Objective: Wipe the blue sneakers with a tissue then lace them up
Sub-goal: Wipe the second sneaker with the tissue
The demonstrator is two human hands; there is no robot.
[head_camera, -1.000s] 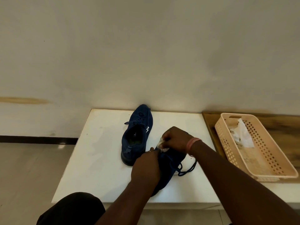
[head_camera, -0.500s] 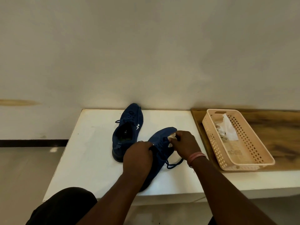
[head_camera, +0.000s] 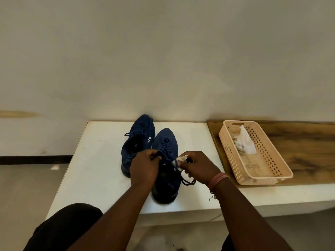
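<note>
Two dark blue sneakers stand side by side on the white table (head_camera: 97, 171), toes toward the wall. The left sneaker (head_camera: 139, 140) is untouched. The right sneaker (head_camera: 165, 142) sits upright under both hands. My left hand (head_camera: 144, 167) pinches a dark lace at the sneaker's tongue. My right hand (head_camera: 198, 165) grips a crumpled white tissue (head_camera: 180, 161) against the sneaker's right side, and a lace end (head_camera: 187, 182) loops out beneath it.
A peach perforated basket (head_camera: 268, 169) with crumpled tissues (head_camera: 244, 144) rests on a wooden surface (head_camera: 308, 147) to the right. The wall runs right behind the table. My dark-clothed knee (head_camera: 61, 227) is at the table's front edge.
The right sneaker has been turned from lying tilted toward me to standing upright beside the left one. My right hand with the tissue moved from its toe back to its lace area.
</note>
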